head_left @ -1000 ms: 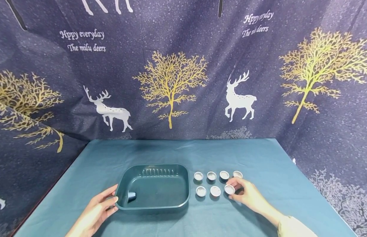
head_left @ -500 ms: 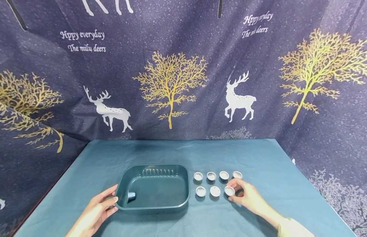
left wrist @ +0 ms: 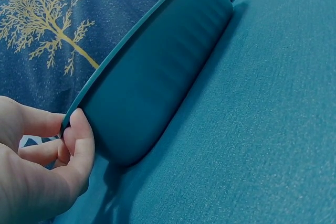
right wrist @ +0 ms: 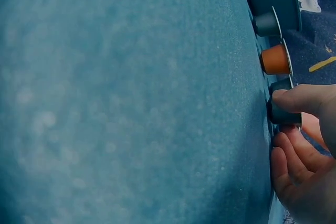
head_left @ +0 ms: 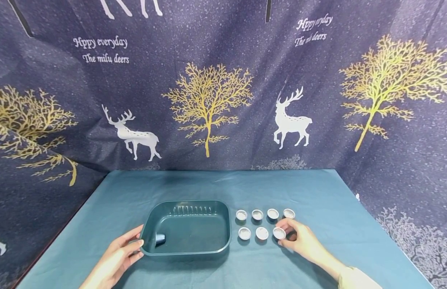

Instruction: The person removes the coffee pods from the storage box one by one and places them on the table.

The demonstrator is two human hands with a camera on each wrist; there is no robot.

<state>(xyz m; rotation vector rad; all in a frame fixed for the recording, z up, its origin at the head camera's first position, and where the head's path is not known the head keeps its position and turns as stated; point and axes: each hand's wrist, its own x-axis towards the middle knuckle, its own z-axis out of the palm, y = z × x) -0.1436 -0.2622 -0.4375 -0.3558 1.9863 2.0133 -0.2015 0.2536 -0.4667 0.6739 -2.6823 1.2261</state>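
My left hand (head_left: 116, 255) pinches the near-left rim of a dark green plastic basin (head_left: 194, 253), thumb and fingers on either side of the rim in the left wrist view. Inside, at the basin's left end, one dark coffee capsule (head_left: 160, 239) lies on its side. With thumb and fingers, my right hand (head_left: 303, 241) holds a dark-bodied coffee capsule (right wrist: 283, 109), its silver lid facing up, at the right end of the front row. Beside it in that row stand an orange-bodied capsule (right wrist: 275, 59) and a dark green capsule (right wrist: 267, 24).
A back row of several silver-lidded capsules (head_left: 257, 214) stands behind the front row, the rightmost capsule (head_left: 289, 213) close to my right fingers. Blue-green cloth (head_left: 194, 184) covers the table. A dark curtain (head_left: 223, 120) with deer and trees hangs behind it.
The capsule in my right hand has shifted very slightly toward me, in line with the front row. My left hand and the basin stay still.
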